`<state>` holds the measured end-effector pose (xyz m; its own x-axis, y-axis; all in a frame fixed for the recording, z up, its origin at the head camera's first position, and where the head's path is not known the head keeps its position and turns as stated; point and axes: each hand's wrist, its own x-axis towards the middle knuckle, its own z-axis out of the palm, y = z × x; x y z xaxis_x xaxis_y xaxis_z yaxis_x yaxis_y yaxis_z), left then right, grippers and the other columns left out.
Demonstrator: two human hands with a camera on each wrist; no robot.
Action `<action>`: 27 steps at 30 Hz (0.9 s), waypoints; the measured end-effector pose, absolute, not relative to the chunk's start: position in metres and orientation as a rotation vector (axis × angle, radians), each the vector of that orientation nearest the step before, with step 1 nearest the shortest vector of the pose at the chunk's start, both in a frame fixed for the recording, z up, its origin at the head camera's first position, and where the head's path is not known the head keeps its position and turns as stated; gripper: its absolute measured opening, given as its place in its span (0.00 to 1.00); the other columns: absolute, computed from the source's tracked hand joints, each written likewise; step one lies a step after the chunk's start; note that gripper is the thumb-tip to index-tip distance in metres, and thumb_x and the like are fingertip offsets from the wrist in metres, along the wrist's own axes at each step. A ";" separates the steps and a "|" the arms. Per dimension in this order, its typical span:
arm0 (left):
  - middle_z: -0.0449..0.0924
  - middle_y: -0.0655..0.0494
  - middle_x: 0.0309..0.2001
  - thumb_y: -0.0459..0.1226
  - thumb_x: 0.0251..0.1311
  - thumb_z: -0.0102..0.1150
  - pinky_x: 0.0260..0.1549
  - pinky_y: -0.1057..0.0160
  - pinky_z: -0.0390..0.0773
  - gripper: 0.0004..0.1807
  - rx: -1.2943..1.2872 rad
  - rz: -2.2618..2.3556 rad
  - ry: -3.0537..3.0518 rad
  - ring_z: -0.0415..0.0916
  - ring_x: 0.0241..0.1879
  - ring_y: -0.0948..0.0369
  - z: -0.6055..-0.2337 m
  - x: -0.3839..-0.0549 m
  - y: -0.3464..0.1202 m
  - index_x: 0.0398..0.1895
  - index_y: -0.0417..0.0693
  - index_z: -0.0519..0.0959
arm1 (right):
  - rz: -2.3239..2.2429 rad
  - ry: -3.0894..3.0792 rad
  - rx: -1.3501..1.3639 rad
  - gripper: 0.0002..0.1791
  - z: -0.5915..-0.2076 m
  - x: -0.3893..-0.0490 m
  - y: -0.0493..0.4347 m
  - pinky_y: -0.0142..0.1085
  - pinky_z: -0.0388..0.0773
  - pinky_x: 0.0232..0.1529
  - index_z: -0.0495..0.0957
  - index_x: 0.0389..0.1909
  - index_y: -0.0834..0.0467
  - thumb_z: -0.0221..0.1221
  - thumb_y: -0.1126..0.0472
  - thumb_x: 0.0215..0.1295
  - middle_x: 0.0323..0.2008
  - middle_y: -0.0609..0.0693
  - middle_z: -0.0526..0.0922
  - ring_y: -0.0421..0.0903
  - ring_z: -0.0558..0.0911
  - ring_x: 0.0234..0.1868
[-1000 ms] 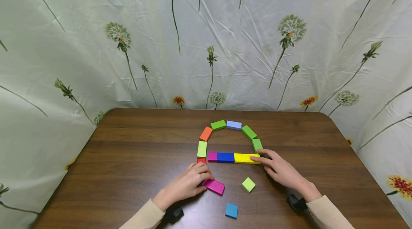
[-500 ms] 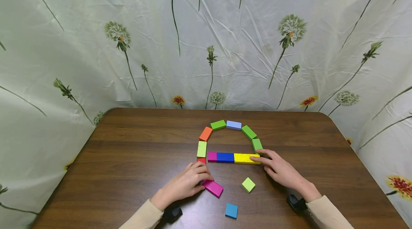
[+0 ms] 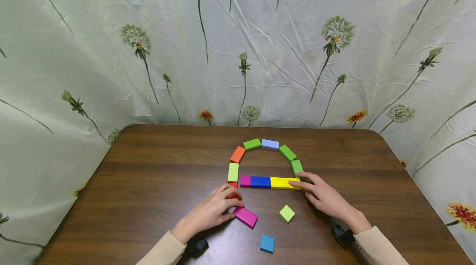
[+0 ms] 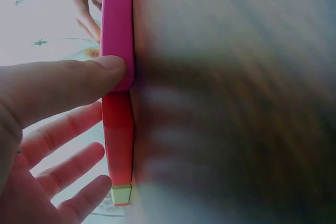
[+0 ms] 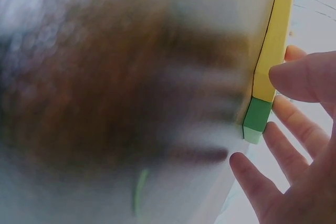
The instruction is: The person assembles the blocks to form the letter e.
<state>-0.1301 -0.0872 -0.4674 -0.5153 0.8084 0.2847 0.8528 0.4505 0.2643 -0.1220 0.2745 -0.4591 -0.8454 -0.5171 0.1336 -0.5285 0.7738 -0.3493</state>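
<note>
My left hand (image 3: 215, 209) pinches the left end of a magenta block (image 3: 246, 218) between thumb and index finger. This block lies tilted on the table; in the left wrist view my thumb presses its side. A red block (image 3: 233, 185) lies partly under the other left fingers, just beyond the magenta one. My right hand (image 3: 327, 196) has its fingers extended. One finger rests on the right end of a yellow block (image 3: 284, 183), another touches the near end of a green block (image 3: 297, 168). Left of the yellow lie a blue block (image 3: 260, 182) and a short magenta block (image 3: 245, 181).
An arch continues through a light green block (image 3: 233, 173), an orange block (image 3: 238, 154), a green block (image 3: 252, 144), a pale blue block (image 3: 270, 144) and another green block (image 3: 288, 153). A lime block (image 3: 287, 213) and a blue square block (image 3: 267, 244) lie nearer.
My left hand has shifted slightly left, bringing the magenta block left and turning it a little. More of the red block shows between the fingers. My right hand stays in place.
</note>
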 end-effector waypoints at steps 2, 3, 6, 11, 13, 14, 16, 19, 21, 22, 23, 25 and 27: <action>0.74 0.56 0.50 0.38 0.53 0.71 0.53 0.58 0.71 0.14 -1.475 -0.572 -2.599 0.66 0.54 0.57 -0.467 -0.130 -0.088 0.44 0.53 0.83 | 0.592 -2.930 0.864 0.29 -0.459 -0.122 0.274 0.52 0.74 0.50 0.75 0.62 0.49 0.57 0.74 0.61 0.63 0.56 0.68 0.56 0.68 0.60; 0.74 0.56 0.51 0.38 0.53 0.70 0.54 0.58 0.71 0.14 -1.476 -0.578 -2.610 0.66 0.54 0.58 -0.467 -0.130 -0.089 0.45 0.53 0.83 | 0.591 -2.930 0.864 0.29 -0.459 -0.122 0.274 0.52 0.74 0.51 0.75 0.62 0.49 0.57 0.74 0.61 0.63 0.56 0.68 0.56 0.68 0.60; 0.73 0.55 0.55 0.38 0.54 0.70 0.55 0.58 0.71 0.15 -1.475 -0.597 -2.648 0.65 0.57 0.57 -0.466 -0.131 -0.091 0.46 0.54 0.83 | 0.588 -2.931 0.865 0.29 -0.459 -0.122 0.274 0.52 0.74 0.51 0.75 0.62 0.49 0.57 0.74 0.61 0.63 0.56 0.68 0.56 0.68 0.60; 0.72 0.55 0.59 0.37 0.55 0.68 0.59 0.54 0.67 0.16 -1.478 -0.595 -2.699 0.64 0.62 0.53 -0.464 -0.132 -0.095 0.48 0.55 0.83 | 0.585 -2.932 0.866 0.29 -0.459 -0.122 0.274 0.52 0.74 0.51 0.75 0.62 0.49 0.57 0.73 0.61 0.63 0.56 0.68 0.56 0.68 0.60; 0.73 0.56 0.59 0.37 0.56 0.68 0.60 0.53 0.67 0.16 -1.481 -0.586 -2.707 0.64 0.62 0.52 -0.464 -0.133 -0.096 0.49 0.55 0.83 | 0.583 -2.931 0.866 0.29 -0.458 -0.122 0.274 0.51 0.74 0.50 0.75 0.62 0.49 0.57 0.73 0.61 0.63 0.56 0.68 0.56 0.68 0.60; 0.73 0.56 0.59 0.37 0.56 0.68 0.60 0.53 0.67 0.16 -1.480 -0.581 -2.712 0.64 0.62 0.52 -0.464 -0.133 -0.097 0.49 0.55 0.83 | 0.582 -2.931 0.865 0.29 -0.458 -0.122 0.274 0.51 0.74 0.50 0.75 0.62 0.49 0.57 0.73 0.61 0.63 0.56 0.68 0.56 0.69 0.60; 0.73 0.57 0.59 0.36 0.56 0.68 0.59 0.52 0.67 0.17 -1.478 -0.572 -2.715 0.64 0.62 0.52 -0.464 -0.133 -0.097 0.49 0.56 0.83 | 0.582 -2.931 0.863 0.29 -0.458 -0.122 0.274 0.51 0.75 0.50 0.75 0.62 0.49 0.57 0.73 0.61 0.63 0.56 0.68 0.56 0.69 0.60; 0.73 0.57 0.59 0.36 0.55 0.68 0.58 0.51 0.68 0.17 -1.474 -0.558 -2.714 0.65 0.61 0.53 -0.463 -0.132 -0.098 0.49 0.57 0.83 | 0.584 -2.935 0.859 0.29 -0.458 -0.122 0.274 0.51 0.75 0.50 0.75 0.62 0.49 0.57 0.73 0.61 0.63 0.56 0.68 0.56 0.69 0.60; 0.74 0.57 0.59 0.36 0.55 0.68 0.58 0.51 0.69 0.17 -1.469 -0.554 -2.715 0.65 0.60 0.53 -0.463 -0.132 -0.098 0.49 0.57 0.83 | 0.588 -2.940 0.855 0.29 -0.458 -0.122 0.274 0.51 0.75 0.50 0.75 0.62 0.49 0.57 0.73 0.61 0.62 0.56 0.68 0.56 0.69 0.60; 0.74 0.57 0.58 0.36 0.55 0.68 0.58 0.52 0.69 0.17 -1.469 -0.553 -2.712 0.66 0.60 0.54 -0.463 -0.132 -0.098 0.49 0.57 0.83 | 0.589 -2.942 0.853 0.29 -0.458 -0.122 0.274 0.51 0.75 0.50 0.75 0.62 0.49 0.57 0.73 0.61 0.62 0.56 0.68 0.56 0.69 0.60; 0.74 0.57 0.58 0.36 0.55 0.68 0.58 0.52 0.69 0.17 -1.468 -0.552 -2.710 0.66 0.60 0.54 -0.462 -0.132 -0.098 0.49 0.57 0.83 | 0.588 -2.944 0.852 0.29 -0.458 -0.122 0.274 0.51 0.75 0.50 0.75 0.62 0.49 0.57 0.73 0.61 0.62 0.56 0.68 0.56 0.69 0.60; 0.74 0.57 0.58 0.36 0.55 0.68 0.58 0.53 0.69 0.17 -1.467 -0.550 -2.706 0.66 0.59 0.55 -0.462 -0.132 -0.099 0.49 0.57 0.83 | 0.587 -2.944 0.854 0.29 -0.458 -0.122 0.274 0.51 0.75 0.50 0.75 0.62 0.49 0.57 0.73 0.61 0.62 0.56 0.68 0.56 0.69 0.60; 0.74 0.57 0.58 0.35 0.55 0.68 0.58 0.53 0.69 0.17 -1.469 -0.553 -2.700 0.66 0.59 0.55 -0.462 -0.133 -0.099 0.49 0.57 0.83 | 0.583 -2.940 0.857 0.29 -0.458 -0.122 0.275 0.51 0.75 0.50 0.75 0.62 0.49 0.57 0.73 0.61 0.62 0.56 0.68 0.56 0.69 0.60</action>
